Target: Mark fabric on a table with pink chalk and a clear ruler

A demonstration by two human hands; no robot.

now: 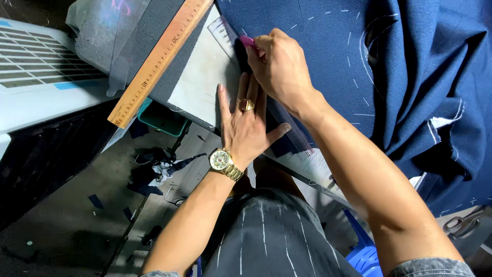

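Note:
My left hand [245,120], with a gold ring and a gold watch, lies flat with fingers spread on a clear plastic ruler [225,32] at the edge of dark blue cloth [328,56]. My right hand [279,64] is closed around a small pink piece of chalk [247,41], its tip against the cloth beside the ruler. The cloth bears white dashed marks and covers most of the table [202,87].
A long wooden ruler [161,59] lies diagonally at the table's left edge over grey cloth. Scissors [464,223] rest at the lower right. A blue plastic stool [366,254] stands below. Fabric scraps [154,172] litter the floor; a white machine [41,72] sits at left.

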